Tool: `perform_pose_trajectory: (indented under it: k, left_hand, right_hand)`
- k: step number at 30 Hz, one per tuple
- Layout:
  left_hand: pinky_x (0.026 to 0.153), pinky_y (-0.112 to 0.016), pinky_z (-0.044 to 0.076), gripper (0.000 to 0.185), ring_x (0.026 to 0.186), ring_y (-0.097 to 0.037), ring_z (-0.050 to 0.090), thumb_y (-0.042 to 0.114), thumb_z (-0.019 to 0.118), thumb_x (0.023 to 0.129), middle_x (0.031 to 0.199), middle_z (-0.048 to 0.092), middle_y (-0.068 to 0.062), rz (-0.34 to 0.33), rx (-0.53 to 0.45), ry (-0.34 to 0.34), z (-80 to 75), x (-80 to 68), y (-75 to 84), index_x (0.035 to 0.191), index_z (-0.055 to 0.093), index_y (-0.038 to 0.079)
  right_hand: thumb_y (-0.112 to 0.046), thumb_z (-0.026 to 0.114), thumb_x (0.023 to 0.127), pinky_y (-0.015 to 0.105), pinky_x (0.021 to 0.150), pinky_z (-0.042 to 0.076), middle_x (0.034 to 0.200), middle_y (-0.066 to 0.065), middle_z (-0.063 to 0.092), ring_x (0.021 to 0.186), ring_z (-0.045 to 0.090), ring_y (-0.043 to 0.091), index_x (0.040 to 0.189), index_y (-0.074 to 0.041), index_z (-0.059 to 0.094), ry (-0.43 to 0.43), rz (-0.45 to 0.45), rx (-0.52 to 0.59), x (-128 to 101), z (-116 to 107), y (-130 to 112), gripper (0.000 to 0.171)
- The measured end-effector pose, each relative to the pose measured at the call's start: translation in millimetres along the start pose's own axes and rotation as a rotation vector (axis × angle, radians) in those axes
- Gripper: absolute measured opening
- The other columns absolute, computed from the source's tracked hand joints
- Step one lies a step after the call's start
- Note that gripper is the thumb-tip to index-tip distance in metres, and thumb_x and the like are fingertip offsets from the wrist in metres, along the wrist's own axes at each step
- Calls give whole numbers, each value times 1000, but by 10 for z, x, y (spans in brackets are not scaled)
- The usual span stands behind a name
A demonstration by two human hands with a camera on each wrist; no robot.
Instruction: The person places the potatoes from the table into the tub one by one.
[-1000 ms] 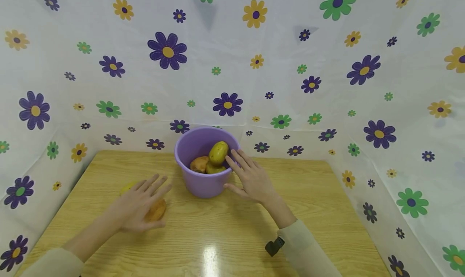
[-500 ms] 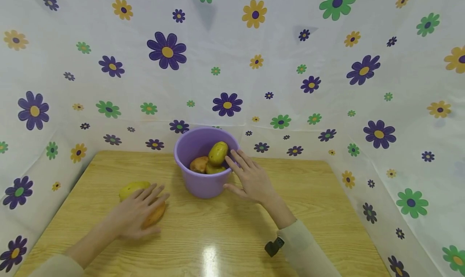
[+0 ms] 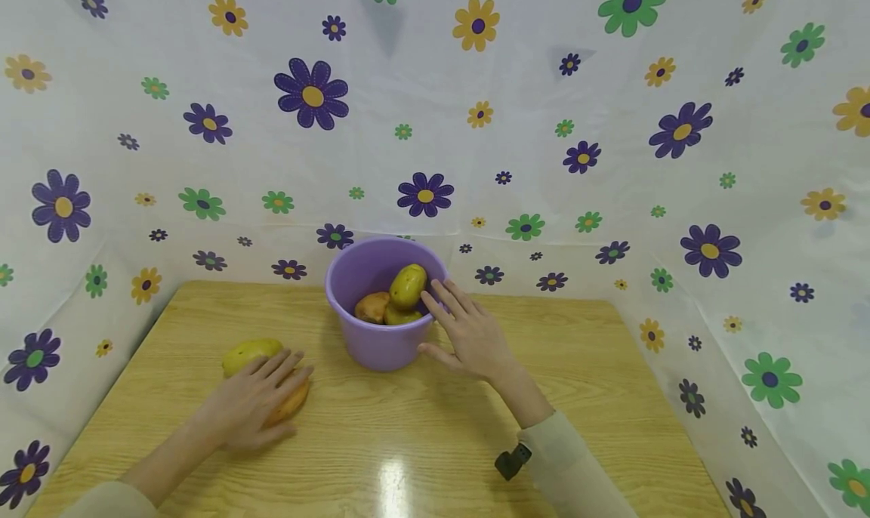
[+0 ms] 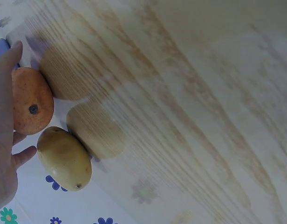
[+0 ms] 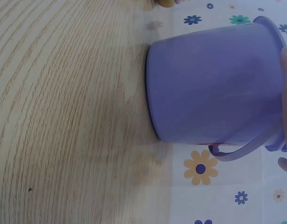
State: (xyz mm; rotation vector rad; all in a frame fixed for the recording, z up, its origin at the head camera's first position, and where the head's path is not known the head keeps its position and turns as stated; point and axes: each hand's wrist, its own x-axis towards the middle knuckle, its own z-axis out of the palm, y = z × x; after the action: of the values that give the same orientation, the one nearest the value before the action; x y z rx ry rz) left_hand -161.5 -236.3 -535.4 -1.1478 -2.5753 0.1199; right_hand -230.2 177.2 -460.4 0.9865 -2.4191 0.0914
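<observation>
In the head view my left hand spreads over an orange-brown rounded fruit, covering much of it. The left wrist view shows this fruit with a dark stem scar, between my extended thumb and fingers. Just behind the hand lies a yellow oval fruit, near one fingertip in the left wrist view. A purple bucket stands upright at the middle. My right hand rests against its right side, fingers straight at the rim and thumb apart. Inside are an orange-brown fruit and two yellow-green ones.
Everything stands on a wood-grain table. A white cloth printed with flowers rises behind and along both sides. The bucket's handle hangs at its side in the right wrist view. A dark band is on my right wrist.
My left hand has come down and slightly toward me over the orange-brown fruit, uncovering more of the yellow one behind. My right hand and the bucket have stayed put.
</observation>
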Motion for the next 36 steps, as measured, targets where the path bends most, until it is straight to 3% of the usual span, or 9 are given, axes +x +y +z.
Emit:
perform_pose_trajectory:
  k: [18,36]
  left_hand:
    - [106,-57,55,79,132,-37,64,55,76,90,151,61,-20,28,7,-16,31,-12,4,152,56,10]
    - [101,-53,57,68,123,-32,68,43,78,89,141,67,-16,46,34,44,122,-4,5,147,60,11]
  right_hand:
    - [-77,19,104,54,117,51,163,19,50,153,46,39,159,-11,47,26,-10,13,3,10,5,91]
    - [-77,17,104,52,119,49,163,17,49,153,46,37,160,-12,46,23,-9,-5,0,6,2,91]
